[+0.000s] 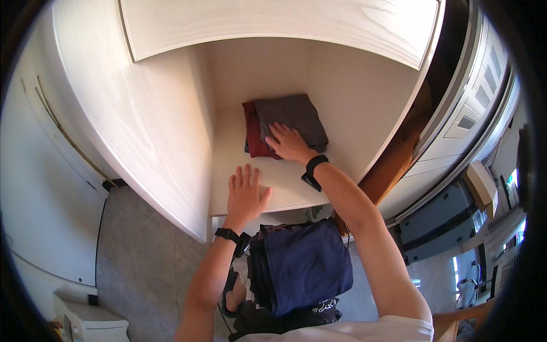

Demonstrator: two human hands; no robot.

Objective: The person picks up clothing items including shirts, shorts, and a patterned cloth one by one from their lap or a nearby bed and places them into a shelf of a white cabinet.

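Note:
Folded clothes lie on the shelf of a pale wooden cabinet: a dark grey garment (295,115) on top, with a dark red garment (253,130) showing at its left side. My right hand (287,142) rests flat on this stack, fingers spread. Nearer to me, my left hand (246,197) lies palm down on the bare shelf board (226,145), close to its front edge, holding nothing. Below the shelf edge, in front of my body, is a second stack of folded clothes with a navy blue garment (307,265) on top. A black band sits on each wrist.
The cabinet's left side panel (171,128) and upper front panel (277,25) frame the shelf. A white door (47,171) stands at the left, with a small white cabinet (98,325) below. At the right are an orange-brown wooden surface (389,175) and a blue-grey case (440,222).

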